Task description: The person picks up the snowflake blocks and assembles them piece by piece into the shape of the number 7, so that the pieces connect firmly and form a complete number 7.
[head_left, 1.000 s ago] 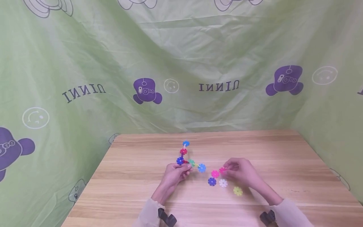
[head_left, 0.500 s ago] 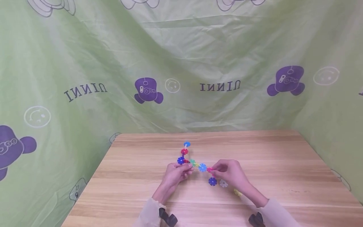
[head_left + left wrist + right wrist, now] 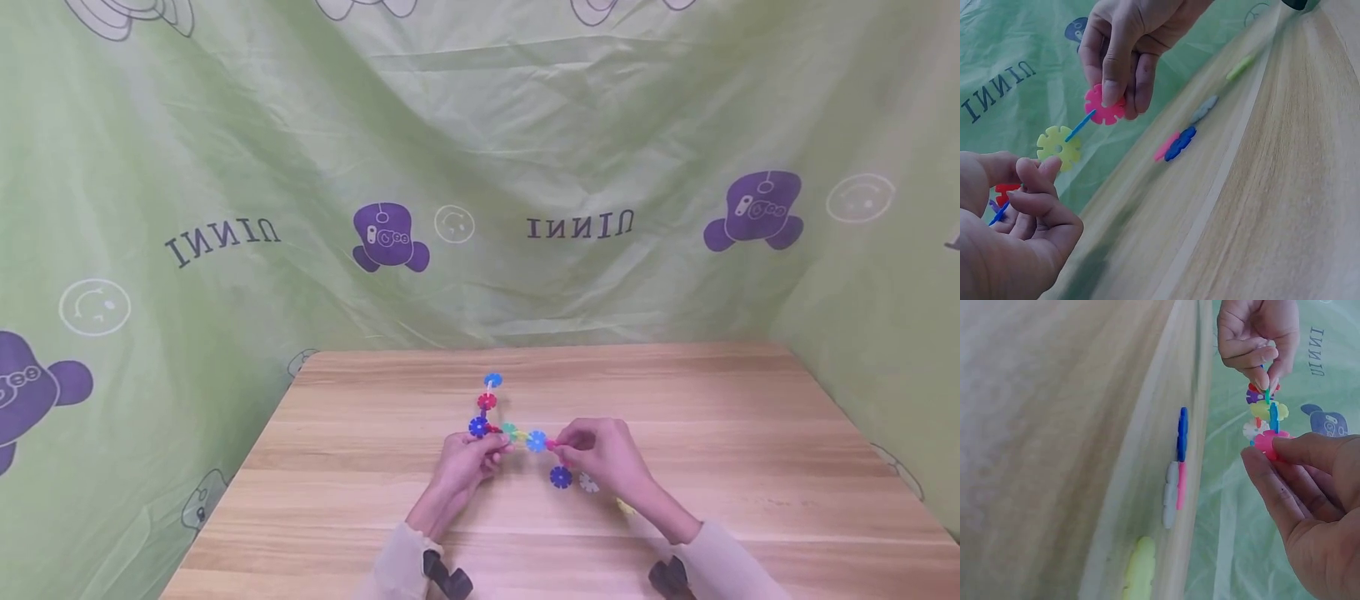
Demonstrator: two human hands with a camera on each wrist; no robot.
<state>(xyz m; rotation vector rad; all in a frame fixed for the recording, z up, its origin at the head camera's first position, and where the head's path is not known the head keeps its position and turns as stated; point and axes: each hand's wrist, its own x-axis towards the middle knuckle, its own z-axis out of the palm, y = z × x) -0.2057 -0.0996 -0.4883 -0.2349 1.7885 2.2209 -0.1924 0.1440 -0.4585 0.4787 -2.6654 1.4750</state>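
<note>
My left hand [image 3: 463, 463] pinches a chain of notched plastic snowflake discs near its green disc [image 3: 509, 430]. From there the chain bends, one part running up to a blue disc [image 3: 492, 380] past a red one [image 3: 487, 402]. The other part runs right through a yellow disc [image 3: 1054, 150] to a light blue disc [image 3: 536, 442]. Between thumb and fingers, my right hand [image 3: 606, 457] pinches a pink disc [image 3: 1114, 114]. In the left wrist view its edge meets the light blue disc; how deep the slots engage I cannot tell.
Loose discs lie on the wooden table [image 3: 360, 500] below my right hand: a dark blue one [image 3: 561, 477], a white one [image 3: 588, 482], a pink one [image 3: 1164, 149] and a yellow one [image 3: 1140, 569]. A green printed curtain [image 3: 480, 292] hangs behind the table.
My right hand has carried the pink disc leftward from beside the loose discs to the light blue end of the chain. My left hand has stayed nearly still.
</note>
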